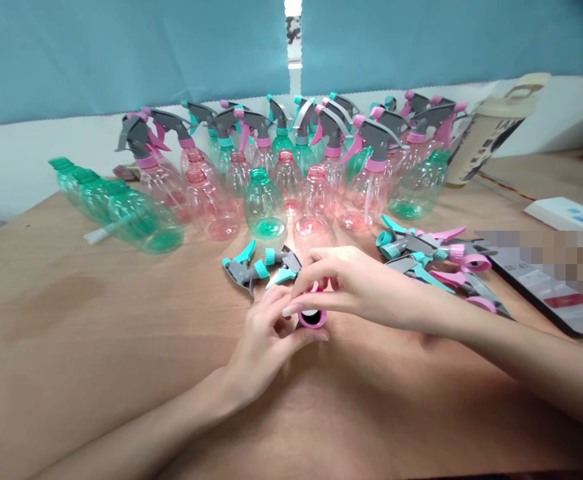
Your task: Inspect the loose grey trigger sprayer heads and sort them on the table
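Observation:
A spray trigger head with a pink collar (313,321) is in my left hand (266,333), its round opening turned toward me. The left thumb lies under the collar, and the fingers wrap round its side. Over the top of the collar my right hand (341,280) is bent, fingertips drawn together. A small white piece shows in the opening below those fingers; whether they grip it is hidden. Most of the trigger head is covered by my hands. Just behind them lie two grey and teal trigger heads (245,268).
Behind stand several clear pink bottles (211,207) and green bottles (265,207), many with trigger heads fitted. Green bottles (141,220) lie at left. Right: loose trigger heads (416,257), a phone (536,280), a white box (566,213) and a cream tumbler (491,133).

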Motion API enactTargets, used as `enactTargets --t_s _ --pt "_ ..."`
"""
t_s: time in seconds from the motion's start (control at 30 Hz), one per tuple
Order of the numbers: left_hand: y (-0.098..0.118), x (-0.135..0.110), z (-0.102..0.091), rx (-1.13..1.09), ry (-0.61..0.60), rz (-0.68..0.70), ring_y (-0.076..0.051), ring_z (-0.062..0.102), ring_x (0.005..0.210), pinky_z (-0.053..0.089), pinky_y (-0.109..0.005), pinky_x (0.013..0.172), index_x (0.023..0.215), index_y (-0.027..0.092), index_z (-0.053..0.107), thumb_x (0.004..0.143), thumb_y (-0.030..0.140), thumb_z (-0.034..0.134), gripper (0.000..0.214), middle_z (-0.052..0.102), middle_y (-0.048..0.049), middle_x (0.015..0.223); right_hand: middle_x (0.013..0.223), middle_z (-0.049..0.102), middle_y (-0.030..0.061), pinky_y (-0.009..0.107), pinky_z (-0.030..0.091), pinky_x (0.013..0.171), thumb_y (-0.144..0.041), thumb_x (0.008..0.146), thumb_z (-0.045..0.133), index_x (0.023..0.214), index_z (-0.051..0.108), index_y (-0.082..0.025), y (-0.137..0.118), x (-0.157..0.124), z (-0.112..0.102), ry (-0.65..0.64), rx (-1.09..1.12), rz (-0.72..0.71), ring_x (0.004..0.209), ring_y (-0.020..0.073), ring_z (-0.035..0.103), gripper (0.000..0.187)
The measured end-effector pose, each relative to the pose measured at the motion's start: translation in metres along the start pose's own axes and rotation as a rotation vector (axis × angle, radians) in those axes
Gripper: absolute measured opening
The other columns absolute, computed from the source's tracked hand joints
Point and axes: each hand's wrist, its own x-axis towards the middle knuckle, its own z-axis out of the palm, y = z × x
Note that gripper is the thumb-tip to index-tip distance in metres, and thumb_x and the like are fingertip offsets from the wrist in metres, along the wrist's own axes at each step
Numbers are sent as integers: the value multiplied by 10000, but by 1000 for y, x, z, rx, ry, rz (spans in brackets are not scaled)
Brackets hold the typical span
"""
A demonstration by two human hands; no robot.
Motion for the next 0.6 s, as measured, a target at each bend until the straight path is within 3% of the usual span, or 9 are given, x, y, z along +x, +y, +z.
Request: enactTargets --t_s 0.23,0.47,0.6 --pt "1 0 0 -15 -14 -37 -240 519 1069 459 -365 876 1028 236 666 769 191 722 269 562 -46 1205 742 662 -24 187 370 559 -259 887 565 857 695 -171 -4 -2 -5 5 10 34 629 73 529 160" --pt "3 0 -1 -26 -19 -26 -204 519 1006 449 -322 847 1036 264 663 780 199 713 269 587 -20 1060 712 664 -47 195 353 557 -204 865 575 806 682 -189 -12 -8 -14 28 -212 20 634 70 544 124" --pt "5 2 0 -17 -9 -29 -203 513 994 441 -312 829 1002 246 668 775 212 715 234 590 -24 1050 745 651 -58 195 347 559 -162 865 541 851 620 -207 -12 -13 -19 -35 -260 20 647 72 541 92"
